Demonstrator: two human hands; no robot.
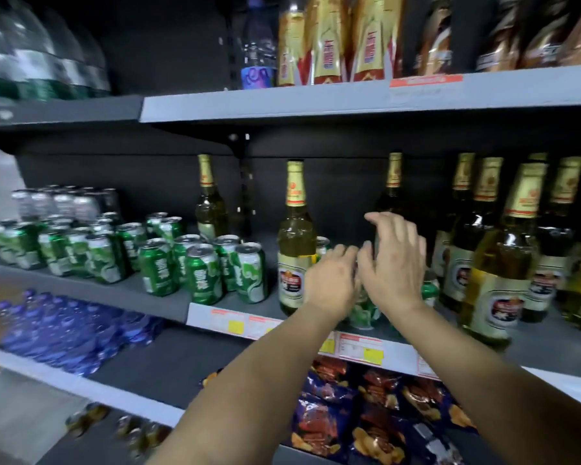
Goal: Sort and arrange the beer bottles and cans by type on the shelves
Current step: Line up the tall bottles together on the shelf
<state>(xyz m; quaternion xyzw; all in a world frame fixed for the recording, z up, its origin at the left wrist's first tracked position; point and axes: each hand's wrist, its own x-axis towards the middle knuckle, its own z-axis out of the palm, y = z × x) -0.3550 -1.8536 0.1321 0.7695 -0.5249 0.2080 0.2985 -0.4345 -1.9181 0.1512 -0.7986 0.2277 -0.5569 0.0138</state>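
A: Take the lone beer bottle [296, 236] with the gold foil neck, at the middle shelf's [168, 290] front edge, as the landmark. What stands left of it?

B: Far to its left, a block of silver-topped cans [61, 203] at the back of the shelf, then a loose crowd of green beer cans [202, 273] that runs right up to just beside the bottle. Behind those cans one more beer bottle [210, 199] stands upright against the back wall.

A: And the hands?

B: Both reach in just right of the landmark bottle. The left hand [332, 280] has its fingers curled forward round something low; a green can [363, 310] shows beneath the two hands, but blur keeps me from telling whether the hand truly grips it. The right hand [394, 260] sits touching the left, its fingers spread and bent, index raised, in front of a dark bottle [391, 193]; I cannot tell whether it holds anything.

A: What crowds them?

B: Behind the landmark bottle a can top [322, 245] peeks out. Right of the hands a small green can [430, 292] stands, and beyond it a dense row of tall beer bottles [497, 263].

A: Elsewhere?

B: Above the bottle, on the upper shelf [316, 100], gold-wrapped bottles [329, 41] and a water bottle [259, 52]. Below it, price tags [235, 322], blue-wrapped bottle packs [74, 330] to the left and snack bags [366, 414] under the arms.
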